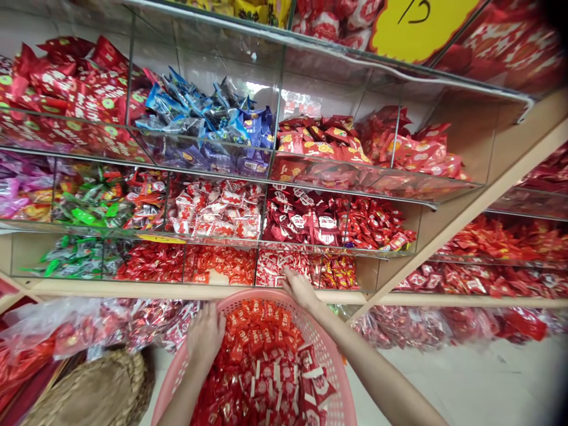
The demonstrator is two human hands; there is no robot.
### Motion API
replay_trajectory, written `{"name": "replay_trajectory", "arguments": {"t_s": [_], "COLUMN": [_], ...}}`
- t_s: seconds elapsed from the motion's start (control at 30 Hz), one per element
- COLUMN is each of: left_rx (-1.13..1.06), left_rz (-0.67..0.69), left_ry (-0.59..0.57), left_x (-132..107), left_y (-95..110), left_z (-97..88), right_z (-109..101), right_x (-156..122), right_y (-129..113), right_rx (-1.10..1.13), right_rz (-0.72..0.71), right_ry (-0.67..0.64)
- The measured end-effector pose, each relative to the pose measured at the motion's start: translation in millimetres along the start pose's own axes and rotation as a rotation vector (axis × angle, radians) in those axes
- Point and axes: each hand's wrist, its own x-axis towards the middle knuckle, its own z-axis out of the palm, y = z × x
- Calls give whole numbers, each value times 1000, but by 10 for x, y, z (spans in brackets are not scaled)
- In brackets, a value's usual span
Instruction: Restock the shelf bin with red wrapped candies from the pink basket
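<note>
- Huge tiered shelving of clear acrylic bins on pale wooden boards, crammed with wrapped sweets in red, blue, green and purple, pretty much filling the view
- Pale floor off to the lower right, just below the bottom shelf
- Round pink plastic mesh basket right up against the front of the shelving, heaped with glossy red packets
- Clear plastic bags of red sweets piled along the lower left, next to a woven straw basket at the bottom corner
- Scalloped yellow price sign up top, handwritten mark on it, partly cut off
- Left hand over the pink basket near its far rim, grip relaxed and open, nothing obvious in it
- Right hand out at the lowest clear bin, fingertips down on small red-and-white wrapped packets; grip impossible to call from this angle, so clenched or loose, can't tell
- Those packets probably super light and soft, with slippery film, so likely easiest taken by the handful or pinched at the crimped ends; a squeeze shouldn't hurt much
</note>
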Motion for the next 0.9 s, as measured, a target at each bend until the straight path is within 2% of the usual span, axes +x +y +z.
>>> {"name": "replay_trajectory", "arguments": {"t_s": [0.13, 0.3, 0.7, 0.9], "left_rx": [-11, -23, -14, -26], "left_rz": [-11, -13, -12, -13], "left_ry": [6, 3, 8, -13], "left_x": [-6, -2, -13, -6], "left_y": [-1, -5, 0, 7], "left_z": [18, 20, 25, -8], "right_z": [33, 142, 96, -117], "right_x": [495, 758, 789, 565], "right_y": [-39, -101, -142, -105], "right_rx": [-234, -310, -313, -262], "right_rz": [-140, -172, -121, -126], "right_ry": [-89, -169, -173, -108]}}
